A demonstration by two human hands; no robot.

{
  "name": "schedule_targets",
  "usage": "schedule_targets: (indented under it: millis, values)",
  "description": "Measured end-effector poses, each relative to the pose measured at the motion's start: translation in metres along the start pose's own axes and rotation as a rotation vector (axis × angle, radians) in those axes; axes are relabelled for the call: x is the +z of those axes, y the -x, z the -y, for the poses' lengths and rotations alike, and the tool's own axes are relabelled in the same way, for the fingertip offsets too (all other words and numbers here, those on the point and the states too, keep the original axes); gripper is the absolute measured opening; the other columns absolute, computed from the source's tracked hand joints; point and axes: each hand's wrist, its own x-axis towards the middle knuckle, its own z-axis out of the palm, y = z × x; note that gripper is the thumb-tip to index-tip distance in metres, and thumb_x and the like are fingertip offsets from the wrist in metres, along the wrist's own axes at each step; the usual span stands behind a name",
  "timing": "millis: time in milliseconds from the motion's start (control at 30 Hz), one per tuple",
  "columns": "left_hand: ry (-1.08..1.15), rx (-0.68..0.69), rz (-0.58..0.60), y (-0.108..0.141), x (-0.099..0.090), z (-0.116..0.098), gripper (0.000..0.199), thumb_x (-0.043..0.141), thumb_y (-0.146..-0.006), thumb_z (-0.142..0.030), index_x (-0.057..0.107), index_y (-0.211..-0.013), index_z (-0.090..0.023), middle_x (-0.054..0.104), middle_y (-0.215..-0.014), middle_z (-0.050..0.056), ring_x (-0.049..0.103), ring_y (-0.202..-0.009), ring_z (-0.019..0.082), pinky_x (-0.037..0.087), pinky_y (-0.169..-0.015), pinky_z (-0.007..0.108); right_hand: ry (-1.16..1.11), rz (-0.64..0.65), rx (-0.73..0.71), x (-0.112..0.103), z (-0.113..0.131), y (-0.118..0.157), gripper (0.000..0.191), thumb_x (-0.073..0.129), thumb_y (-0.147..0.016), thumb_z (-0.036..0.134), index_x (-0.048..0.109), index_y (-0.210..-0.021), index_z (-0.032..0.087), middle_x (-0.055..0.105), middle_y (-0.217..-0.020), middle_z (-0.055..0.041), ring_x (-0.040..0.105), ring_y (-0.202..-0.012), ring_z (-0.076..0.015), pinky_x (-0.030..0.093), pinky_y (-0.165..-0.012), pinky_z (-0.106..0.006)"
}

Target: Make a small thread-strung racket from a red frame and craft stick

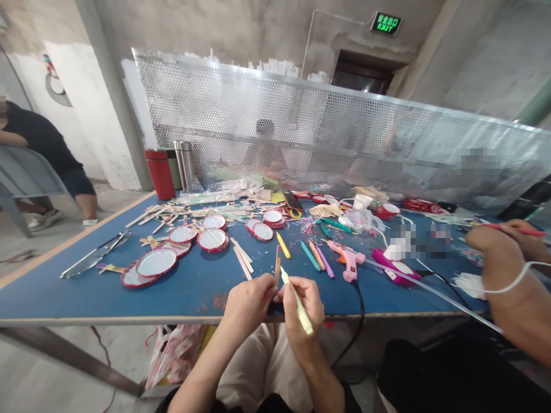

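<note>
Above the table's front edge, my left hand [250, 299] pinches a wooden craft stick [278, 271], held upright with a pinkish mark near its top. My right hand [307, 304] grips a pale yellow marker [300, 307], its tip close beside the stick; I cannot tell whether they touch. Just beyond my hands lie a few bare craft sticks [242, 258] and a yellow marker [283, 245]. Teal [310, 256], orange [317, 256] and purple [325, 263] markers rest side by side to the right. A pink glue gun [348, 261] lies past them.
White discs with red rims [157, 263] and metal tongs [94, 255] occupy the left. Loose sticks, a red flask [159, 174] and a perforated metal screen [241, 120] stand behind. At right are a purple power strip [395, 268], cables and a co-worker's arm [512, 281].
</note>
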Motion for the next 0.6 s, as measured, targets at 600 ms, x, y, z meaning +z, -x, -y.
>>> schedule_targets:
  millis: [600]
  values:
    - [-0.049,-0.002,-0.042,-0.001,0.006,0.002,0.023,0.036,-0.098,-0.031,0.057,-0.091,-0.023,0.074,-0.087,0.003,0.07,-0.084,0.02,0.035,-0.058,0.025,0.115,0.142,0.051,0.001,0.014,-0.029,0.022,0.062,-0.083,0.023,0.058,-0.105,0.021,0.069,-0.083,-0.0017,0.066,-0.075,-0.0162,0.054,-0.071,-0.028]
